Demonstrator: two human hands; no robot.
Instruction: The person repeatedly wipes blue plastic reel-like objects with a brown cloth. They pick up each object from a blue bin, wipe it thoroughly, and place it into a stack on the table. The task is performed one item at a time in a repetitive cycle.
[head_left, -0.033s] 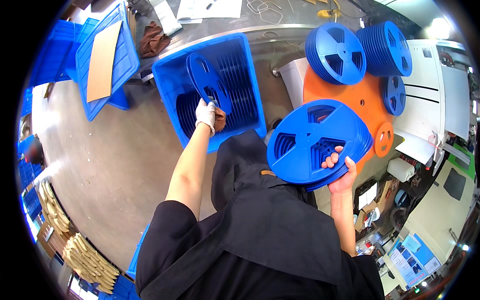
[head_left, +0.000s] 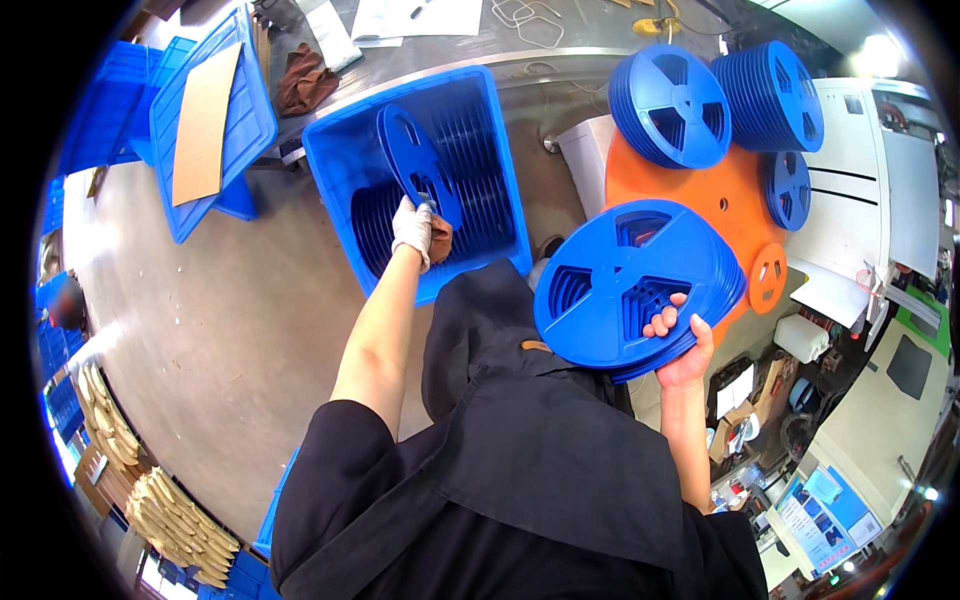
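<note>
Blue reel (head_left: 402, 155) is held, tipped, in or just over the big blue crate (head_left: 342, 145). Its low edge is pinched by the gloved left hand (head_left: 412, 230); whether the rows below are touched cannot be told. Almost nothing has changed since the picture just before, so the reel seems not to be let go yet. In the crate, the way is made tight by the left row (head_left: 370, 225) and the right row (head_left: 480, 165). A fat pack of blue reels (head_left: 600, 290) is held by the bare right hand (head_left: 682, 335), with fingers poked through a hole. Farther off, more blue stacks (head_left: 650, 115) are held up by an orange round board (head_left: 665, 185). A brown rag (head_left: 305, 80) is left on the metal counter (head_left: 450, 58).
</note>
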